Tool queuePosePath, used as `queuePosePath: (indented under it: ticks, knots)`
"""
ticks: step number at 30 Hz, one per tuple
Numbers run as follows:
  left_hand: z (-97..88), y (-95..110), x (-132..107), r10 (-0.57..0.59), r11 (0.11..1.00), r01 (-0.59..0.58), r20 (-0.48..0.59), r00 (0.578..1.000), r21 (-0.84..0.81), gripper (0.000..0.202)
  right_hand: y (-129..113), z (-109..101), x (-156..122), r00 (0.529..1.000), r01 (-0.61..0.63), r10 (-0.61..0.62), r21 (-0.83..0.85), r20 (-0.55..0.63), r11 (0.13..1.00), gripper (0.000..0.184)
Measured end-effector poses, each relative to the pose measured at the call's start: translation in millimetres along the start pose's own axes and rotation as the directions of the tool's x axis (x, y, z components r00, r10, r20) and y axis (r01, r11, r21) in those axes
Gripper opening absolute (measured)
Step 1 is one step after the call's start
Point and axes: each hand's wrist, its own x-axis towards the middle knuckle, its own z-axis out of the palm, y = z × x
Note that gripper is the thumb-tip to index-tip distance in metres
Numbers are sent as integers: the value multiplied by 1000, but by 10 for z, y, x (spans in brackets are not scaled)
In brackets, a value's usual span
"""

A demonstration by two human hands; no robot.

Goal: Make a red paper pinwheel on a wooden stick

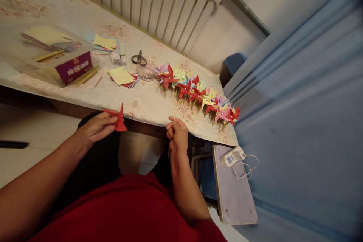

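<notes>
My left hand (100,126) pinches a red paper pinwheel (120,121) with folded blades, held just off the table's front edge. To its right, my right hand (178,132) is closed around a thin wooden stick (174,119), whose tip shows above the thumb and whose lower end hangs below the fist. The pinwheel and the stick are apart. Beyond my right hand, several finished-looking pinwheels (195,92) in red, yellow, pink, purple and blue stand on sticks in rows. Cut paper squares (121,75), yellow on top, lie in a stack on the table.
A clear plastic bin (31,64) with paper stands at the left. Near it are loose sticks (86,76), a small box (116,58), scissors (138,59) and a clear dish (146,73). At the right, a stool (236,196) bears a white plug device (233,156) with a cable.
</notes>
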Motion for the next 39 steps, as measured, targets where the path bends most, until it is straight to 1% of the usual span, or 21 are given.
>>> queuePosePath:
  ticks: [9,14,19,24,27,31,34,39]
  knots:
    - [7,6,-7,-6,1000,6,-5,1000,-6,27,14,-15,2,1000,6,-6,-17,-8,1000,16]
    - [5,4,-9,-2,1000,3,5,1000,-11,27,-3,-5,-9,1000,10,-10,-11,-8,1000,26]
    - [-4,-7,-6,16,1000,-16,4,1000,8,28,-27,1,-26,1000,-1,1,7,-24,1000,27]
    - [10,-2,-9,13,1000,-13,-7,1000,16,26,-32,-11,-43,1000,-20,20,24,5,1000,29]
    - [30,2,-16,12,1000,-12,-13,1000,18,27,-24,-17,-42,1000,-6,6,13,26,1000,34]
    - [66,13,-38,3,999,-4,7,1000,42,22,-13,-16,-37,998,-12,13,-9,61,1000,41]
    - [83,30,-56,-9,999,8,19,1000,39,21,-9,-13,-37,997,-26,27,-5,72,1000,42]
    - [80,45,-64,-20,1000,20,-4,1000,9,25,-2,-15,-36,996,-45,44,5,72,999,39]
